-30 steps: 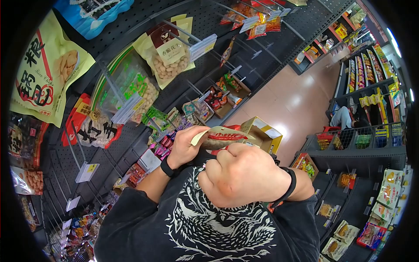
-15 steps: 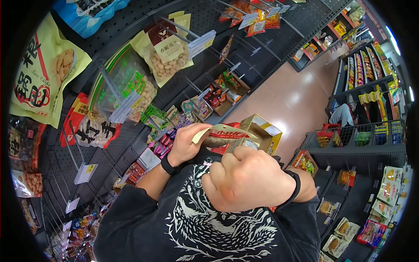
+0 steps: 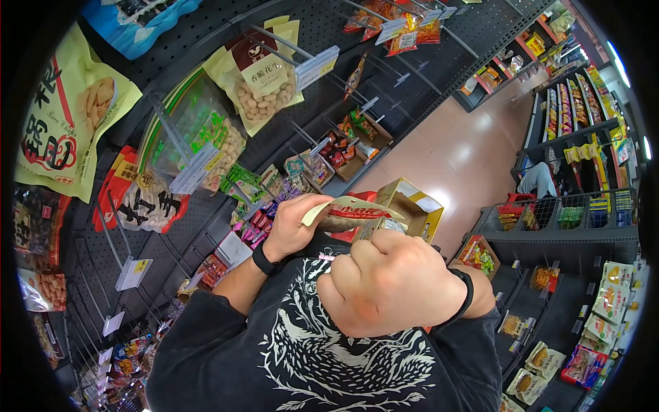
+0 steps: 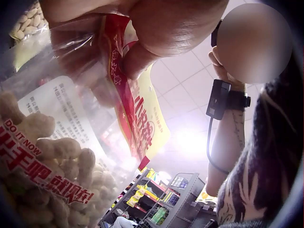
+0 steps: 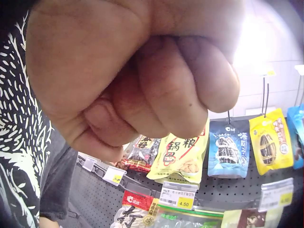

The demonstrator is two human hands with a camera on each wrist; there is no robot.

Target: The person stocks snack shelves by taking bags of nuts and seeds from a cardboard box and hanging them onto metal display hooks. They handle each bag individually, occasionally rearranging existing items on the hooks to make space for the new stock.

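Observation:
My left hand (image 3: 292, 226) pinches the top of a bag of peanuts (image 3: 353, 210), its pale yellow and red header seen nearly edge-on. In the left wrist view, unshelled peanuts fill the clear lower part of the bag (image 4: 66, 164), which has red lettering and a white label, and a thumb presses on the red band. My right hand (image 3: 395, 281) is raised close to the head camera, fingers curled into a fist. The right wrist view shows nothing in those curled fingers (image 5: 166, 90). In the head view this fist overlaps the near end of the bag.
Hooks on a dark pegboard to the left carry a rice chips bag (image 3: 79, 113), a crispy peanut bag (image 3: 264, 75) and other snacks. Behind the hands stands a yellow cardboard box (image 3: 415, 209). Another shelf unit (image 3: 549, 240) lines the right, across the aisle floor (image 3: 449, 151).
My right fist has shifted slightly down and to the right, uncovering a little more of the peanut bag. The left hand keeps its hold on the bag in nearly the same spot.

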